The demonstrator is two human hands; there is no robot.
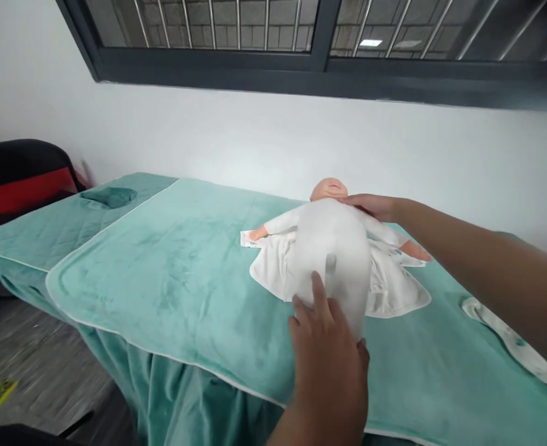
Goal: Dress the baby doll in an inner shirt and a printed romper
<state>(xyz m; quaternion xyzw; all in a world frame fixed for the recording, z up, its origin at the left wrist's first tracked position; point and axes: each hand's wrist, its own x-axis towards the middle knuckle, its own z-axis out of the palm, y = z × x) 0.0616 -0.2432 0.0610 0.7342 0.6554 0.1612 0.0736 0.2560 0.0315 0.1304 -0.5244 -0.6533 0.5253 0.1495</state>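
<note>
A baby doll (333,232) with a white cloth body lies on the green padded cover, its head at the far side against the wall and its arms spread. A small grey patch shows on its front. My left hand (326,353) spans the doll's lower body, index finger stretched along the front and thumb at the right edge. At the doll's neck and shoulder, my right hand (373,205) grips from the right side, its fingers partly hidden. Beneath the doll an opened white garment (396,294) spreads out to both sides. The doll's legs are hidden.
The green cover (180,279) drapes over a bed with a face hole (110,197) at its left end. A white patterned cloth (510,341) lies at the right. A black and red chair (26,183) stands at the left. Behind are a white wall and a barred window.
</note>
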